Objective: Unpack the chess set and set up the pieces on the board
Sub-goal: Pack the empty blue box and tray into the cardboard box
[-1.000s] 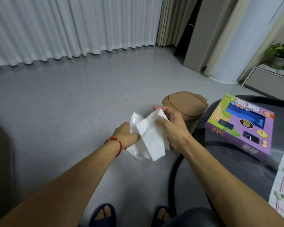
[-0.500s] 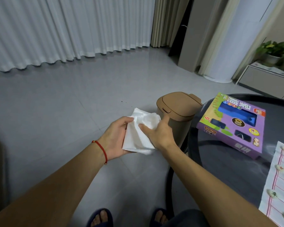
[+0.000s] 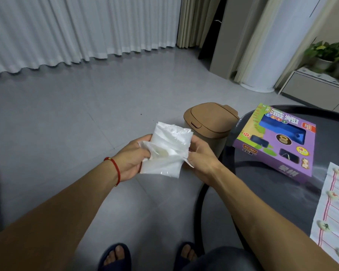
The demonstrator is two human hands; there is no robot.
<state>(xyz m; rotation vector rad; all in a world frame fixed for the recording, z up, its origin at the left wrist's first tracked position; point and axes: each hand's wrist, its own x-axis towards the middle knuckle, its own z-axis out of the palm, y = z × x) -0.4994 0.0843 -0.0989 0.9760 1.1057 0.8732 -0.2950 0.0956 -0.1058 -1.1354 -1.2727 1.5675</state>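
- A crumpled white plastic bag (image 3: pixel 165 151) is held between both hands above the floor.
- The left hand (image 3: pixel 132 159) has its fingers curled round the bag's left side.
- The right hand (image 3: pixel 201 156) pinches its right edge.
- Beyond the right fingers, a closed brown bin (image 3: pixel 209 124) is seen; further right, a purple chess box (image 3: pixel 276 141) lies on the table (image 3: pixel 262 190).

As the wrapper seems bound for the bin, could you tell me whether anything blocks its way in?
Yes: the brown plastic bin's flip lid is closed. Both the left hand and right hand grip the crumpled white plastic bag beside it.
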